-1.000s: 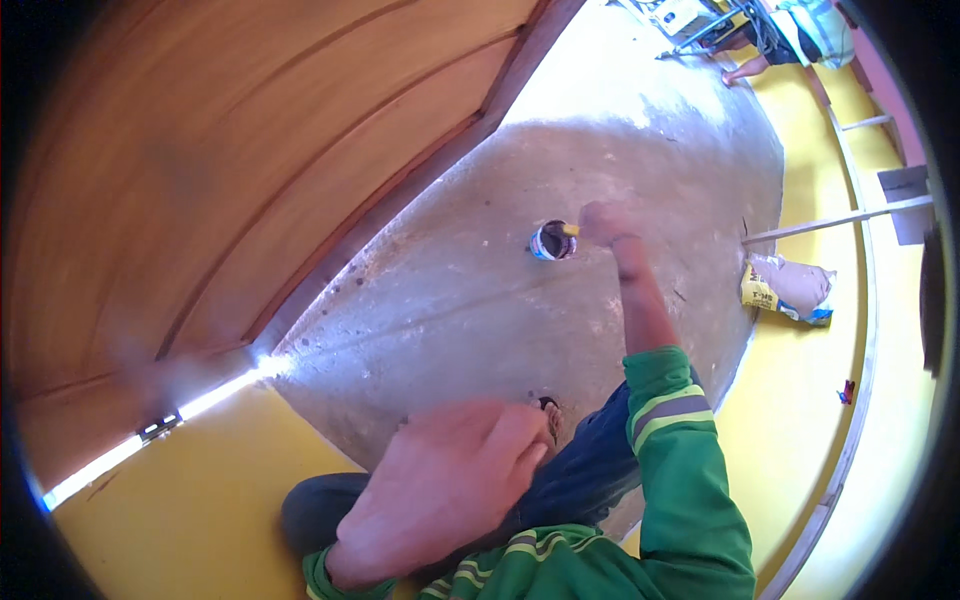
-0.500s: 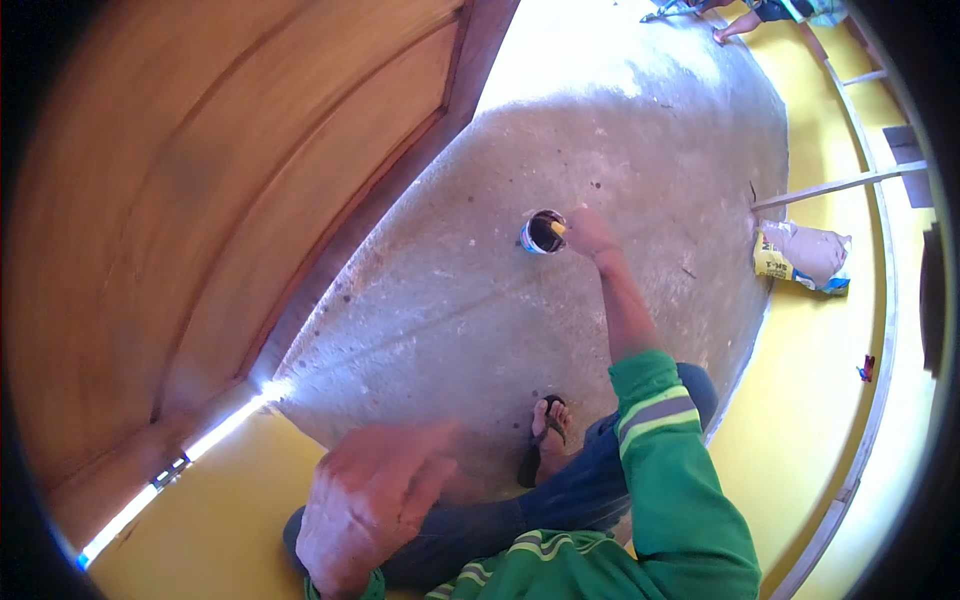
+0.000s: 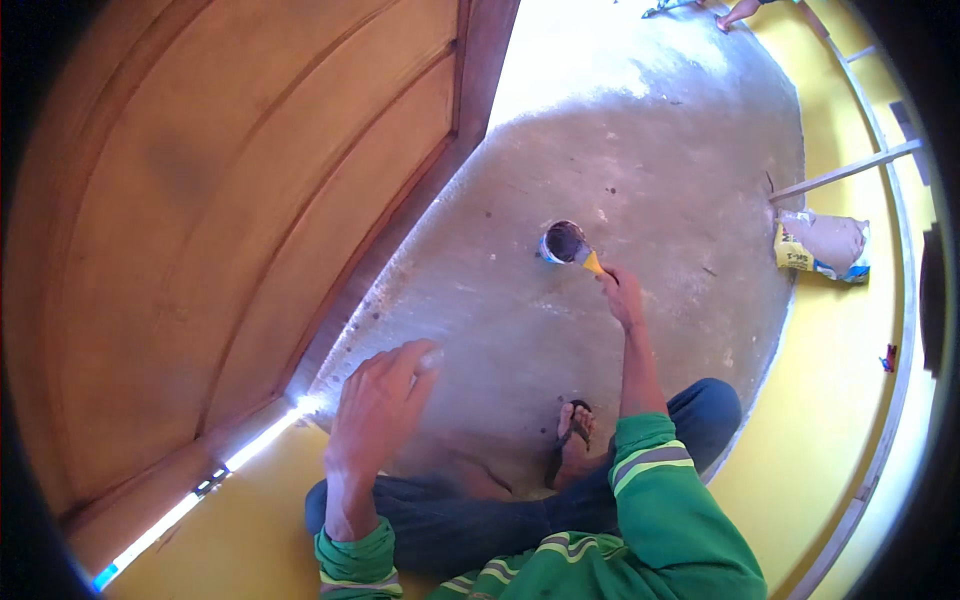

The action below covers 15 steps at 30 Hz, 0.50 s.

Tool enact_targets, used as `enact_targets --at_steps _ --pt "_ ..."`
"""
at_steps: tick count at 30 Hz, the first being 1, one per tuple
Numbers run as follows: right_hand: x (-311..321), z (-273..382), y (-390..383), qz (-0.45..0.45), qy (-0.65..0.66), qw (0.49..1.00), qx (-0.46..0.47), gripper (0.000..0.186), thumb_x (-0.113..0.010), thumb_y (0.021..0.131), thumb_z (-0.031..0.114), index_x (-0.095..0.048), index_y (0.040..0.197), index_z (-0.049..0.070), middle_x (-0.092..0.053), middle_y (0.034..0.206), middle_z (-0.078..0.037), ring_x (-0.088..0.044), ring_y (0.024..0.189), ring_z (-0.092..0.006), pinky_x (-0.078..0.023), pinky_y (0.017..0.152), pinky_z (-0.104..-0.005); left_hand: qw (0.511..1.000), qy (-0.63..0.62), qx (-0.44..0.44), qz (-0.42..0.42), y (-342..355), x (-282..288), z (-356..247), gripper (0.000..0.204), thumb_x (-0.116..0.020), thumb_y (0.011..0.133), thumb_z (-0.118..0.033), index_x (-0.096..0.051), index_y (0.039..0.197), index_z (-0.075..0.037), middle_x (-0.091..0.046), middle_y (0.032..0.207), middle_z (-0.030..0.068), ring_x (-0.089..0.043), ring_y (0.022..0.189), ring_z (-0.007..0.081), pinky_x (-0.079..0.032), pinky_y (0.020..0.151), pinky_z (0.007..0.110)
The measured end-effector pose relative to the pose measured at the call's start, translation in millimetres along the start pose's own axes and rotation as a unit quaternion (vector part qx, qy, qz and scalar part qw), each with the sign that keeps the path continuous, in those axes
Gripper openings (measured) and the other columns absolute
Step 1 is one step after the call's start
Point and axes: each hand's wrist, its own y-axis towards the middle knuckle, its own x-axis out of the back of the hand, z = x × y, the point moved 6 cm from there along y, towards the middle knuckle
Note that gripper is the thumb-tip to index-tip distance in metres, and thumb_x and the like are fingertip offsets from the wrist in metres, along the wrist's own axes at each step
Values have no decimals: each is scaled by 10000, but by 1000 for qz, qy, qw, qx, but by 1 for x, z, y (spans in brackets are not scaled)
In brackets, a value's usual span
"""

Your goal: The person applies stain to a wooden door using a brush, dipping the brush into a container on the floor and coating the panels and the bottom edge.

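Observation:
My right hand (image 3: 622, 297) grips a paintbrush by its yellow handle (image 3: 594, 264). The brush's head lies at the right rim of a small round can (image 3: 546, 247) with dark liquid inside, which stands on the concrete floor. Closer to me on the left, my left hand (image 3: 380, 402) is raised with its back showing. Its fingers are bent and drawn together, and a small pale spot shows at their tips; what it is I cannot make out.
A brown panelled wooden door (image 3: 250, 220) rises on the left, with bright light along its bottom edge. By the yellow wall on the right lies a crumpled bag (image 3: 825, 245) below a slanting wooden strut (image 3: 845, 170). Another person's leg (image 3: 738, 14) shows far off. My sandalled foot (image 3: 575, 425) rests in front.
My right hand has drawn back toward me, and the brush head has come up from inside the can to its rim. My left hand has risen and moved farther forward.

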Motion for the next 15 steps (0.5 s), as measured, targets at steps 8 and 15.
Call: enact_targets --at_steps 8,15 --pt "-21 -4 -15 -60 267 962 -11 324 -524 969 183 -610 1228 9 -676 994 -33 -581 836 -91 -473 744 -246 993 22 112 8 -43 4 24 333 -631 901 -204 -615 1209 -79 -688 897 120 -638 747 258 -505 711 382" --pt "-69 167 1 93 413 901 95 339 -552 977 243 -603 1226 18 -660 936 -34 -557 713 -66 -444 610 -223 986 47 119 -111 -72 40 -5 330 -653 867 -115 -623 1192 -74 -680 858 82 -605 663 215 -493 635 354"
